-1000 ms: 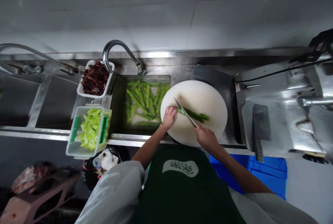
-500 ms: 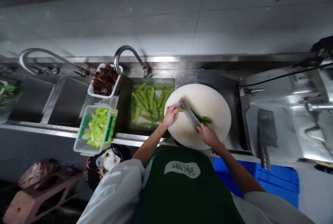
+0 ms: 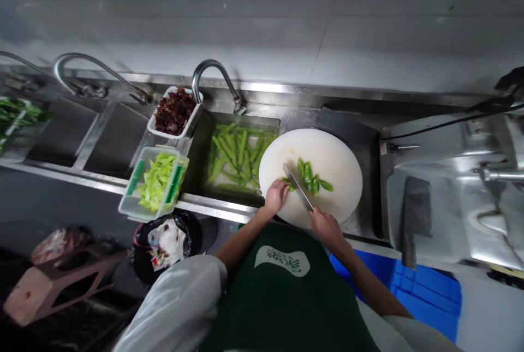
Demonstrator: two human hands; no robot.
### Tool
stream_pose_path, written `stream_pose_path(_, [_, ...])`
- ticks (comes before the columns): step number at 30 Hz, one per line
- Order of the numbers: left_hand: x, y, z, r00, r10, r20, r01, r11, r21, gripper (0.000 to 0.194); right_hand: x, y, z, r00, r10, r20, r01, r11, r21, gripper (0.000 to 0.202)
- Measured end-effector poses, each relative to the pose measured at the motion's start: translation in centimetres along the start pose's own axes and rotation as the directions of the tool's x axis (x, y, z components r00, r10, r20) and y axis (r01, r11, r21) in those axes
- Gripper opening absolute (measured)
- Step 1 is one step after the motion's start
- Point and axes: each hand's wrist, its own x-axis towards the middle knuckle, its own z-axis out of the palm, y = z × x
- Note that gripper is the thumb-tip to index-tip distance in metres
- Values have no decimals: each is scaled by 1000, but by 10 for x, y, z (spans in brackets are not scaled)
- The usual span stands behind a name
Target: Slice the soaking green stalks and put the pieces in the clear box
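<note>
Seen from my remote post through the head camera, with twelve o'clock toward the wall, the person's two bare hands worked over a round white cutting board (image 3: 339, 155). The right hand (image 3: 326, 227), at about six o'clock on the board, had its fingers closed round the handle of a knife (image 3: 298, 186), whose blade slanted up toward ten o'clock. The left hand (image 3: 276, 196) lay at eight o'clock, fingers bent in and tips holding a short green piece (image 3: 290, 184) just to the left of the blade. On the blade's other side, near the board's middle, lay several glossy cut green pieces (image 3: 308, 175). I could not tell whether the edge was touching the board. Beyond the board, toward nine and ten o'clock, a sink (image 3: 197, 169) held long green vegetables (image 3: 242, 147) in water; farther out at nine sat a clear tub (image 3: 130, 211) of pale green slices (image 3: 154, 185). I took the step in hand to be cutting the green vegetable into short lengths, with only the end piece under the left hand. In my judgement, the next stroke called for steady pressure there and fingertips drawn well back from the edge.
</note>
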Motion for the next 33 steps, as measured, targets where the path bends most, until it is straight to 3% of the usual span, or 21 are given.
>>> stream_pose_path(4, [5, -5, -3, 984, 176, -9, -176, 984, -29, 23, 0, 4, -5, 1000, -15, 5, 15, 999, -32, 35])
stream_pose_path(11, [7, -13, 2, 948, 305, -94, -312, 948, -66, 24, -16, 8, -5, 1000, -22, 20, 24, 996, -88, 34])
stream_pose_path(17, [5, -16, 8, 949, 292, -122, -302, 951, -72, 25, -7, 9, -12, 998, -40, 54, 44, 997, -63, 34])
stream_pose_path(33, [2, -17, 7, 948, 296, -117, -307, 947, -95, 25, -15, 22, -13, 996, -37, 86, 45, 995, -87, 28])
